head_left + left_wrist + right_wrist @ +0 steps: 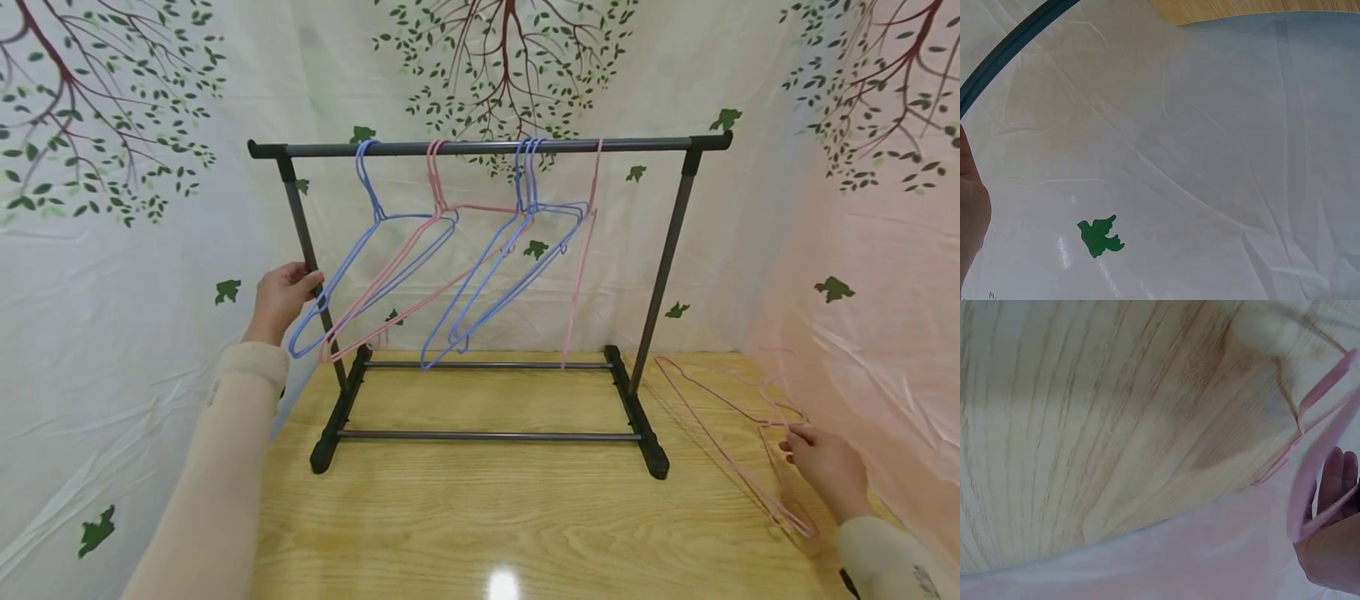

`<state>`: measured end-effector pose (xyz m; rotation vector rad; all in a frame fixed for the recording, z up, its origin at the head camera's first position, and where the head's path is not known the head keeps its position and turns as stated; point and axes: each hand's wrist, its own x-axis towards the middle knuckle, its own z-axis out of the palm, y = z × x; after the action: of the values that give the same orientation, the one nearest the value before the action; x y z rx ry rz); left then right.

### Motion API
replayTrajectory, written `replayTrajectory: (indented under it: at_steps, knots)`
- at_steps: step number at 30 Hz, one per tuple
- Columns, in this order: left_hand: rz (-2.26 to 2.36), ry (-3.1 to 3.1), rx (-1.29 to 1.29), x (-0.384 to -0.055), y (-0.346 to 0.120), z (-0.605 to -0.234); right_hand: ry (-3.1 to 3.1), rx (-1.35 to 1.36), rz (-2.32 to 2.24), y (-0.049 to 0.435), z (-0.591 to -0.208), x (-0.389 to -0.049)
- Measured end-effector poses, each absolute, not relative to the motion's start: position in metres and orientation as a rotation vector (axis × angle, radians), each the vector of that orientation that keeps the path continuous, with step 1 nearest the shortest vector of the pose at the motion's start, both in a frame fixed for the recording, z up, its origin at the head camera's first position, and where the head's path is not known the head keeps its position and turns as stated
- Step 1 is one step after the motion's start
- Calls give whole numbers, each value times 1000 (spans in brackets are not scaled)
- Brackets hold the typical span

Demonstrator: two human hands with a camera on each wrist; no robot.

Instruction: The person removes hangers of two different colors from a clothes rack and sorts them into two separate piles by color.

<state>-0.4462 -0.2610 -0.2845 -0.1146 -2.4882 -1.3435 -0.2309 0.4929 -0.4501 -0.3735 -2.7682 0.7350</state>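
Note:
My left hand [285, 296] grips the left upright [298, 217] of a black metal clothes rack; in the left wrist view only part of the hand [974, 209] shows beside the dark pole [1007, 50]. Low at the right, my right hand [828, 471] holds a pink wire hanger [716, 446] by its hook end, over the table's right side. The right wrist view shows this pink hanger [1304, 487] close up. From the rack's top bar [480, 148] hang blue hangers [345, 271], pink hangers [437, 187], more blue hangers [532, 179], and a pink hanger [595, 179] farthest right.
The rack's black feet [648, 442] stand on a wooden table [465, 517], joined by two low crossbars [487, 436]. More pink hanger wire [776, 385] shows behind my right hand. A white curtain [660, 67] printed with leaves and branches surrounds the table.

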Motion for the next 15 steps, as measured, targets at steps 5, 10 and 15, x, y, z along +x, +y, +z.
replayTrajectory:
  at_steps: [5,10,15]
  knots:
    - [-1339,-2491,-113,-445,-261,-283,-2796,-376,740,497,-454,-230]
    - [-1352,-2491,-114,-444,-260,-282,-2922,-366,741,501,-456,-232]
    - [-1355,-2492,-116,-444,-259,-282,-2941,-339,721,499,-455,-234]
